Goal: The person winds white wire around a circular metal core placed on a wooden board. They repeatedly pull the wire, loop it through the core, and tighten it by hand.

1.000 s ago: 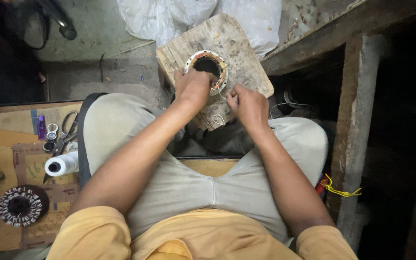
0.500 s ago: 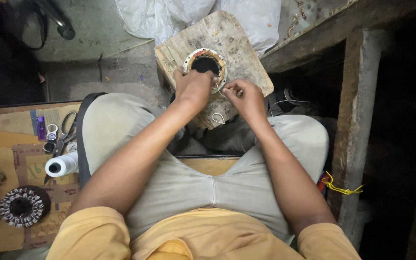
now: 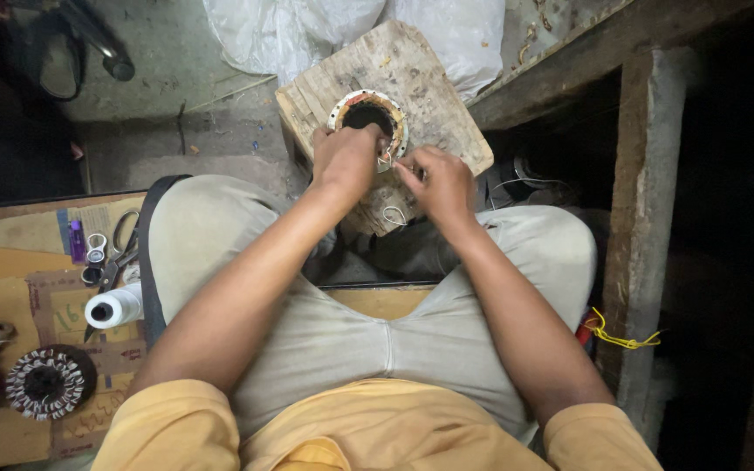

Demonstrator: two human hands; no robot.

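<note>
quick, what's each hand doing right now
left hand: closed, gripping the rim of the ring-shaped stator
right hand: fingers pinched shut on a thin wire

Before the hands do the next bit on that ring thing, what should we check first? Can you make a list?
1. Round wound ring sits flat on the wooden block: ok.
2. Left hand steadies the ring at its near rim: ok.
3. Right hand pinches a thin wire beside the ring: it looks so, but the fingertips are too small to be sure: cannot tell.
4. Wire free of tangles: cannot tell.
5. Scissors and white thread spool lie on the board by the left leg: ok.
</note>
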